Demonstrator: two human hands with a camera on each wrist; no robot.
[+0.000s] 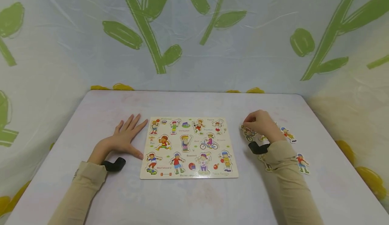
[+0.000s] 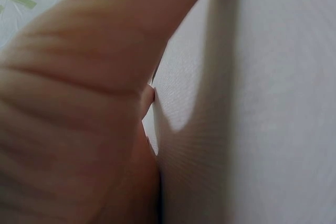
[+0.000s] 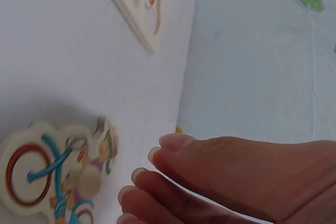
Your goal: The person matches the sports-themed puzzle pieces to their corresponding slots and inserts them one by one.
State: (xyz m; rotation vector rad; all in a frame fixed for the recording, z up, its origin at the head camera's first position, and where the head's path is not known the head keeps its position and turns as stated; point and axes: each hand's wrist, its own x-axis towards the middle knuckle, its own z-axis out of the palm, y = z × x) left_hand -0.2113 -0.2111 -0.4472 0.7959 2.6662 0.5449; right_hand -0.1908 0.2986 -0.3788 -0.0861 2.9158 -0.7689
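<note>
A picture puzzle board (image 1: 179, 157) with sports figures and printed words lies flat on the table. My left hand (image 1: 126, 139) rests at its left side, fingers spread, thumb tip right at the board's edge; the left wrist view is mostly filled by the palm side of that hand, close over the white tabletop. Over on the right, my right hand (image 1: 262, 123) is above a bicycle-rider puzzle piece (image 3: 68, 177), which it partly covers in the head view. Seen from the right wrist, thumb and fingers (image 3: 173, 142) are close together beside that piece, with a gap between and nothing held.
Loose figure pieces lie around the right forearm: one (image 1: 288, 134) beyond the wrist, a red-and-blue one (image 1: 302, 164) to its right, another (image 1: 266, 164) partly under the sleeve. The white table (image 1: 188, 201) meets a leaf-patterned sheet (image 1: 194, 66) at its back edge.
</note>
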